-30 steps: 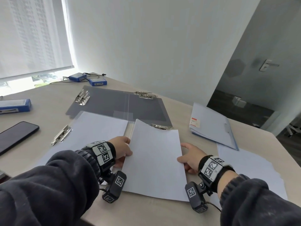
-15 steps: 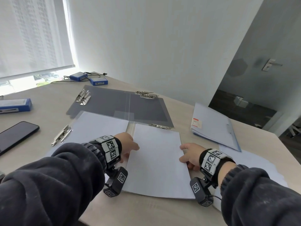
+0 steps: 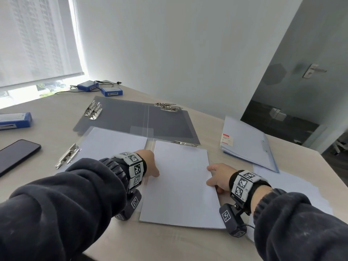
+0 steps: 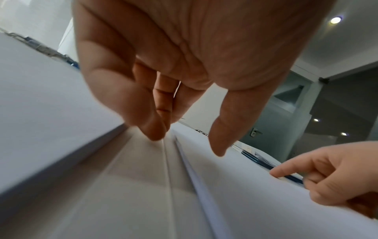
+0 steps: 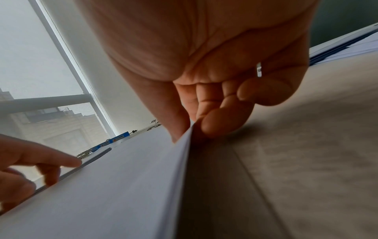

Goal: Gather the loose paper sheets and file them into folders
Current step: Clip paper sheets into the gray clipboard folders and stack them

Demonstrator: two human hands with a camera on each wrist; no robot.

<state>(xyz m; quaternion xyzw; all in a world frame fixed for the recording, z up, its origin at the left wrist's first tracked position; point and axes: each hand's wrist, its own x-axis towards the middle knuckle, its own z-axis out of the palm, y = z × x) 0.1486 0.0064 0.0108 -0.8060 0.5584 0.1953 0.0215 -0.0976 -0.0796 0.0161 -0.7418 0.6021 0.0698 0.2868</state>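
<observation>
Stack of white paper sheets (image 3: 180,181) lies flat on the right half of an open clear plastic folder (image 3: 148,147) at the near edge of the beige wooden table (image 3: 47,125). The folder's left half carries another white sheet pile (image 3: 111,144) under a silver lever clip (image 3: 67,156); a second silver clip (image 3: 185,143) sits at the top edge of the right half, just above the stack.

Left hand (image 3: 149,162) sits at the stack's left edge over the folder spine; in the left wrist view the fingers (image 4: 151,122) are straight and relaxed, tips down on the spine groove, thumb pointing toward the stack's top, nothing gripped. Right hand (image 3: 219,176) is at the stack's right edge; the right wrist view shows the thumb on top and curled fingers (image 5: 216,122) underneath, pinching that edge and lifting it slightly off the table.

Behind the clear folder lies an open dark grey plastic folder (image 3: 131,117) with silver clips at both ends. To the right, a closed pale blue folder (image 3: 248,142) with a red-and-white label rests on the table, its near corner over loose white sheets (image 3: 293,187) spread beside the right wrist. Left side: black smartphone (image 3: 17,155) lying face up, blue box (image 3: 14,120) near it, two small blue devices (image 3: 99,88) with cables by the window. Both arms wear dark sleeves and wristbands with black-and-white markers
</observation>
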